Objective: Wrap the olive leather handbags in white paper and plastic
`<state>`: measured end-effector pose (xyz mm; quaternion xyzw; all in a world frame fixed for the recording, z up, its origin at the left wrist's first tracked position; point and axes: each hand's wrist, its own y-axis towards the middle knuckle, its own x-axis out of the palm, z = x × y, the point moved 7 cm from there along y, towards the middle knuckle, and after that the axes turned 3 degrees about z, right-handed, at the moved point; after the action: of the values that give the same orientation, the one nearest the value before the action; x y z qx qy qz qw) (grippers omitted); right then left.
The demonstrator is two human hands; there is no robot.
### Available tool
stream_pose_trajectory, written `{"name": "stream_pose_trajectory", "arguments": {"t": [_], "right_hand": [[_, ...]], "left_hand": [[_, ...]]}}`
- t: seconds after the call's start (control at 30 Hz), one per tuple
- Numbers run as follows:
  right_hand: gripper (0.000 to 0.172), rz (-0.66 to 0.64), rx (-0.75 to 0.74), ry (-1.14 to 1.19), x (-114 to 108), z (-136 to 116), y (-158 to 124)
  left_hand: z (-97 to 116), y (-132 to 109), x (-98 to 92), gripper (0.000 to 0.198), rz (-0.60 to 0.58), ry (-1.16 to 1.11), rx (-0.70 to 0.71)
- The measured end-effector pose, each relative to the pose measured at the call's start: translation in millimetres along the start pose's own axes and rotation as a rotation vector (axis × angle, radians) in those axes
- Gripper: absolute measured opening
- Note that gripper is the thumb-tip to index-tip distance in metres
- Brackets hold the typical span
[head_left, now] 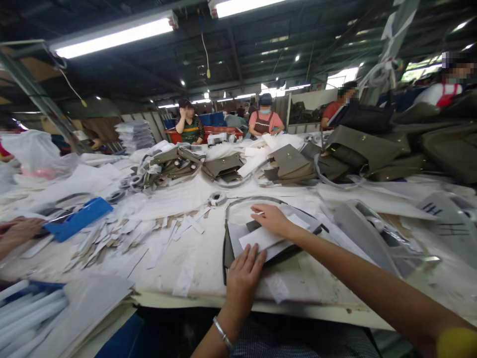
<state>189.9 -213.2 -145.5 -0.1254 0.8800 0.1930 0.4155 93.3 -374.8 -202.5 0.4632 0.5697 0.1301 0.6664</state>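
In front of me on the table lies an olive-grey bag piece with a long curved strap, with grey sheets on top of it. A white paper strip rests on these sheets. My left hand, with a bracelet at the wrist, presses its outstretched fingertips on the strip's near edge. My right hand reaches across from the right over the strip's far side, its fingers pointing left and slightly bent apart. A small white bit shows by its fingertips; whether they touch it I cannot tell.
Paper scraps and a tape roll lie to the left, near a blue holder beside another person's hand. Olive bags are piled at the back. Grey panels lie right. Several people sit beyond.
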Motion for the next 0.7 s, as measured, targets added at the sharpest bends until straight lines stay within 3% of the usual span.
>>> {"name": "stream_pose_trajectory", "arguments": {"t": [0.13, 0.3, 0.4, 0.53, 0.7], "right_hand": [[0.034, -0.202, 0.149, -0.059, 48, 5, 62], [0.039, -0.326, 0.317, 0.015, 83, 14, 79], [0.04, -0.3, 0.321, 0.19, 79, 17, 74], [0.043, -0.239, 0.208, 0.45, 57, 11, 60], [0.044, -0.205, 0.024, 0.565, 27, 1, 15]], "left_hand": [[11, 8, 5.4, 0.041, 0.011, 0.018, -0.04], [29, 5, 13.9, 0.043, -0.004, 0.008, -0.076], [30, 0, 13.1, 0.042, 0.02, -0.025, -0.115], [28, -1, 11.9, 0.04, 0.033, -0.053, -0.118], [26, 1, 11.8, 0.038, 0.031, -0.05, -0.118]]}}
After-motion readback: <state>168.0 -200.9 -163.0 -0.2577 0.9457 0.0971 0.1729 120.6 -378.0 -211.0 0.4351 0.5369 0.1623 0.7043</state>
